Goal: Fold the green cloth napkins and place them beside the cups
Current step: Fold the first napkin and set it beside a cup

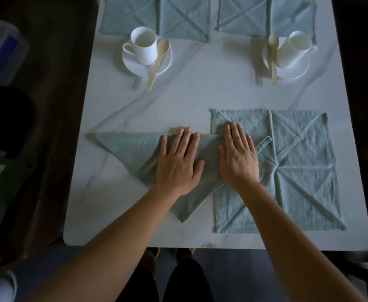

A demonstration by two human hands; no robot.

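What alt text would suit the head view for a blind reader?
The left hand and right hand press flat on a triangle-folded napkin on a white table, overlapping an unfolded napkin. Farther off stand a left cup and a right cup.

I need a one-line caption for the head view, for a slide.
The left hand and right hand press flat on a triangle-folded green napkin overlapping an unfolded napkin; two cups wait beyond.

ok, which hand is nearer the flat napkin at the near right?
Right. The right hand overlaps the flat napkin, fingertips on it; the left hand presses the triangle-folded napkin, to its left.
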